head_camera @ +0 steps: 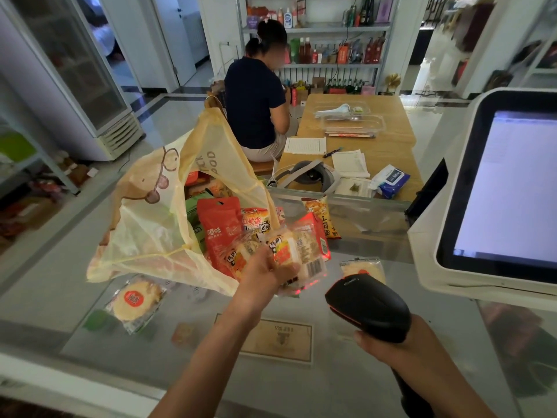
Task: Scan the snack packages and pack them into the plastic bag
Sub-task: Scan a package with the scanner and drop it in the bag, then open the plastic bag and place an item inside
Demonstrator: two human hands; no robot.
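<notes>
My left hand (265, 271) holds a clear rice-cracker package (298, 251) with a panda print, barcode side turned to the right. My right hand (388, 342) grips a black barcode scanner (367, 306) aimed at that package; red light falls on its edge. Just behind stands the yellow plastic bag (150, 212), open, with a red pouch (221, 227) and several other snacks inside. One round cracker pack (135, 301) lies on the glass counter at the left. Another cracker pack (363, 268) lies behind the scanner. A yellow snack bag (324, 218) leans behind the held package.
A white checkout screen (497, 188) stands at the right on the glass counter (301, 381). Beyond the counter, a person in a dark shirt (256, 101) sits at a wooden table (391, 146) holding papers, trays and wipes. Shelves of bottles line the back wall.
</notes>
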